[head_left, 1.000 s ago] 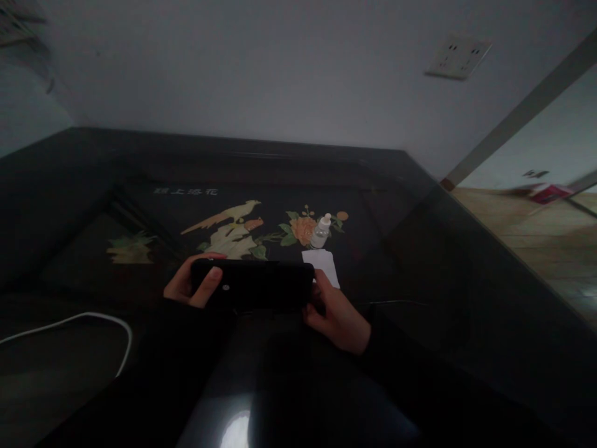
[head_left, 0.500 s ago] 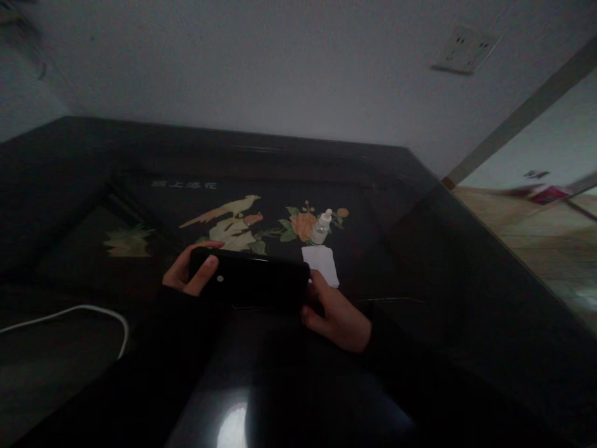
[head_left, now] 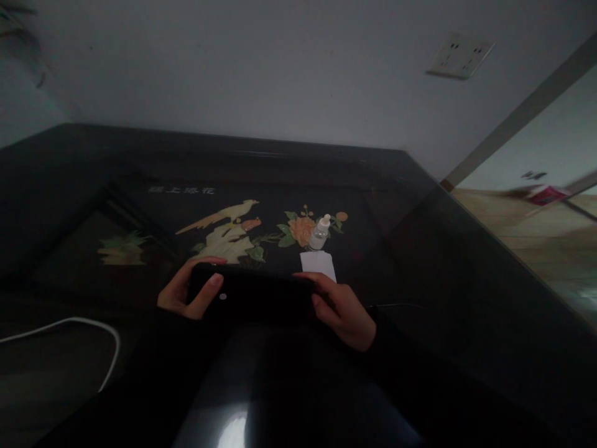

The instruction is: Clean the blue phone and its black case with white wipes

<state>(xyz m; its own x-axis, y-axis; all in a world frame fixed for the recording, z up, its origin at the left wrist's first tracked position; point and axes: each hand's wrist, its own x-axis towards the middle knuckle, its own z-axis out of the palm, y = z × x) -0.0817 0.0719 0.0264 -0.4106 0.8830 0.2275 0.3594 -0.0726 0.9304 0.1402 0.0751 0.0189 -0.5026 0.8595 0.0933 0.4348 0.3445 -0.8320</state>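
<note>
A black smartphone (head_left: 265, 297) is held sideways above the dark table, its screen black except for a small round mark near the left end. My left hand (head_left: 192, 291) grips the left end, thumb over the front. Around the right end is my right hand (head_left: 345, 311), with its index finger along the top edge and the thumb at the front. Just beyond the phone lie white paper sheets (head_left: 319, 264), partly covered by the right hand. Behind them stands a small clear dropper bottle (head_left: 319, 233) with a white top.
The glossy dark table (head_left: 401, 205) carries a painted bird and flower picture (head_left: 228, 233). A white cable (head_left: 88, 322) curves at the lower left. On the wall behind is a socket plate (head_left: 461, 57). A reddish box (head_left: 548, 194) appears at the far right, beyond the table.
The phone sits slightly lower in view and its screen tilts differently. My right index finger has moved onto the top edge, and the thumb has come up to the front.
</note>
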